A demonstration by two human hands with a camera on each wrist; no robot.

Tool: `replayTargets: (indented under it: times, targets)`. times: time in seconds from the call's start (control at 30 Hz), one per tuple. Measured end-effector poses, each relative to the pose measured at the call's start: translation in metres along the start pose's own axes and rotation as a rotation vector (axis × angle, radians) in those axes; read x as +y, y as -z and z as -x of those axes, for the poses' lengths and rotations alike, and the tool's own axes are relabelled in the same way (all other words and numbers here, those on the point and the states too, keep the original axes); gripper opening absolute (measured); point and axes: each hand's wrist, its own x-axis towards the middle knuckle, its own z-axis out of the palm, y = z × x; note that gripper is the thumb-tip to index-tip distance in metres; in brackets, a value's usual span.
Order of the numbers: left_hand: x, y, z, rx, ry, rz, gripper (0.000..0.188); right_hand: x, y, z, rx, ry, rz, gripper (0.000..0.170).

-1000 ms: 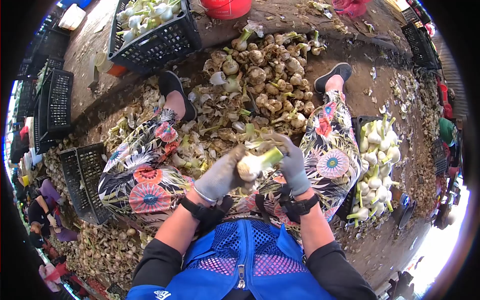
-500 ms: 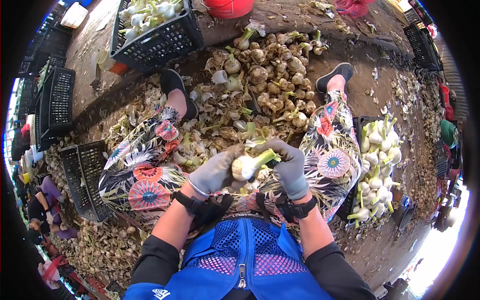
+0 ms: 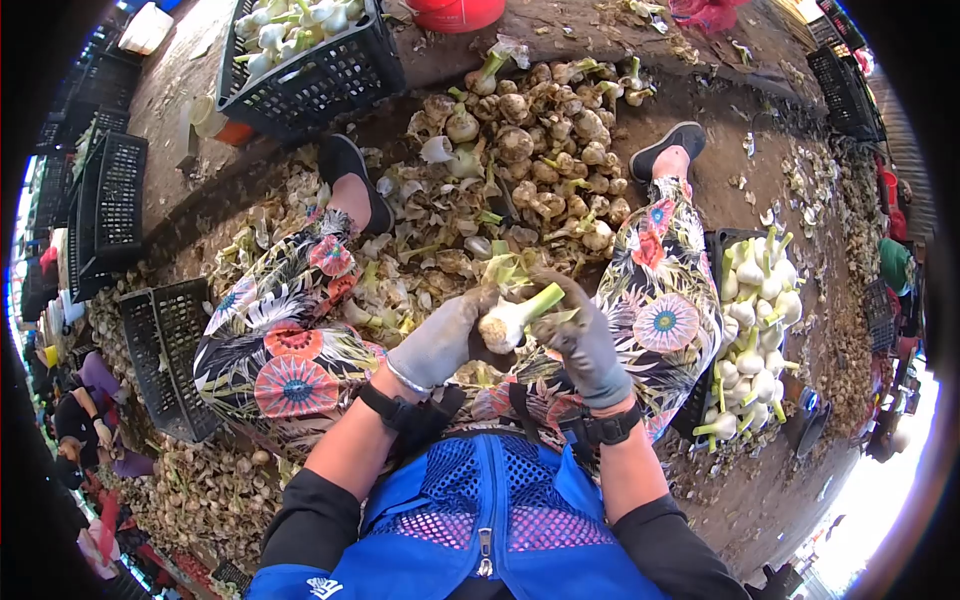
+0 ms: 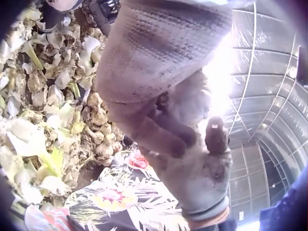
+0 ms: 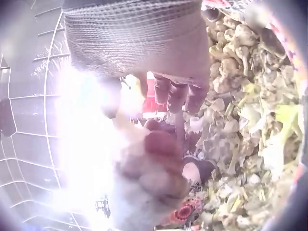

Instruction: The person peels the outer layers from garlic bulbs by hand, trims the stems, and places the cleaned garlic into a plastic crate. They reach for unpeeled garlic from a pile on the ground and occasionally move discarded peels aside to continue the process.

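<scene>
My gloved left hand (image 3: pixel 440 335) grips a garlic bulb (image 3: pixel 500 328), white with a brownish root end. Its cut green stem (image 3: pixel 540 302) points up and to the right. Close beside that stem is my gloved right hand (image 3: pixel 590 350), its soiled fingers curled in at the stem's lower side. In the left wrist view the left hand (image 4: pixel 159 62) fills the top, with the right hand (image 4: pixel 197 180) facing it below. The right wrist view is blown out by glare, and the bulb is blurred there under the right hand (image 5: pixel 139 48).
Unpeeled garlic (image 3: pixel 560 150) lies heaped between my feet, with loose skins (image 3: pixel 430 220) nearer me. A crate of cleaned garlic (image 3: pixel 750 340) stands by my right leg, another crate (image 3: pixel 315 90) ahead left. An empty black crate (image 3: pixel 170 365) is at my left. A red bucket (image 3: pixel 455 12) stands beyond.
The right hand has gone from the stem's tip to lower beside it. The bulb has shifted slightly right and turned in the left hand's grip.
</scene>
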Motion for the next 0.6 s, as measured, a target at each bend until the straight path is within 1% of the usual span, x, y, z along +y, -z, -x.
replayTargets:
  times: [0.03, 0.07, 0.13, 0.17, 0.2, 0.27, 0.3, 0.33, 0.37, 0.4, 0.43, 0.47, 0.53, 0.57, 0.6]
  targets:
    - [-0.005, -0.004, -0.005, 0.032, -0.075, 0.008, 0.037, 0.003, -0.010, 0.006, 0.063, -0.051, 0.017, 0.049]
    - [-0.010, -0.002, -0.011, 0.027, -0.073, 0.003, 0.037, 0.007, -0.009, 0.004, 0.066, -0.045, 0.015, 0.049]
    - [-0.016, 0.001, -0.017, 0.248, -0.322, -0.178, 0.036, 0.022, -0.003, -0.005, 0.064, 0.101, 0.130, 0.047]
    - [-0.018, 0.005, -0.015, 0.315, -0.372, -0.239, 0.032, 0.024, 0.003, -0.003, 0.084, 0.064, 0.075, 0.036]
    - [-0.014, 0.002, -0.009, 0.318, -0.371, -0.241, 0.032, 0.026, 0.008, -0.005, 0.082, 0.063, 0.072, 0.036]
    - [0.008, -0.015, 0.011, 0.393, -0.476, -0.401, 0.032, 0.027, 0.020, -0.010, 0.246, 0.180, -0.133, 0.018]
    - [0.019, -0.026, 0.028, 0.348, -0.400, -0.435, 0.032, 0.034, 0.029, -0.011, 0.281, 0.386, -0.114, 0.011]
    - [0.026, -0.025, 0.039, 0.347, -0.401, -0.439, 0.032, 0.035, 0.052, -0.018, 0.368, 0.168, -0.244, 0.016]
    - [0.032, -0.022, 0.048, 0.204, -0.166, -0.598, 0.033, 0.039, 0.070, -0.018, 0.341, 0.209, -0.256, 0.021]
    - [0.036, -0.023, 0.054, 0.056, 0.074, -0.748, 0.035, 0.035, 0.072, -0.016, 0.316, 0.251, -0.267, 0.026]
    - [0.037, -0.033, 0.055, 0.024, -0.012, -0.968, 0.040, 0.032, 0.074, -0.009, 0.271, 0.287, -0.229, 0.028]
    - [0.029, -0.028, 0.051, 0.023, -0.010, -0.971, 0.040, 0.030, 0.073, -0.006, 0.273, 0.288, -0.231, 0.028]
    - [0.015, -0.014, 0.041, 0.205, -0.427, -1.298, 0.046, 0.019, 0.058, -0.003, 0.140, 0.288, -0.236, 0.033]
    - [0.015, -0.014, 0.032, 0.244, -0.429, -1.180, 0.048, 0.010, 0.047, 0.002, 0.057, 0.298, -0.172, 0.040]
    - [0.016, -0.016, 0.022, 0.242, -0.429, -1.182, 0.048, 0.009, 0.037, 0.003, 0.059, 0.299, -0.173, 0.040]
